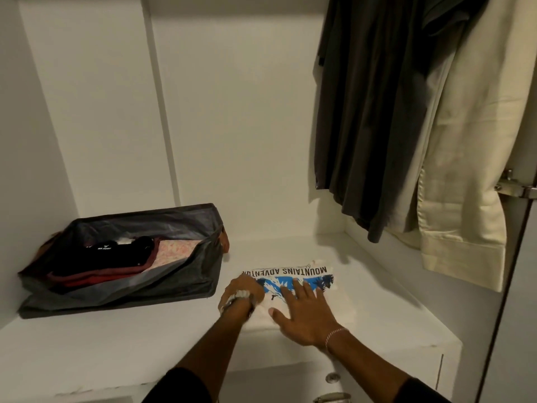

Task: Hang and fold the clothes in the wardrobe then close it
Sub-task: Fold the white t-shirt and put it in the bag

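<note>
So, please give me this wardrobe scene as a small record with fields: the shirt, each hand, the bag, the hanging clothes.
shirt: folded white T-shirt with blue print, lying flat on the white shelf
left hand: left hand rests on the shirt's left edge, fingers curled; whether it grips the cloth cannot be told
right hand: right hand pressing flat on the shirt, fingers spread
bag: grey fabric bag, open, left of the shirt, folded clothes inside
hanging: dark garment and cream garment, upper right
</note>
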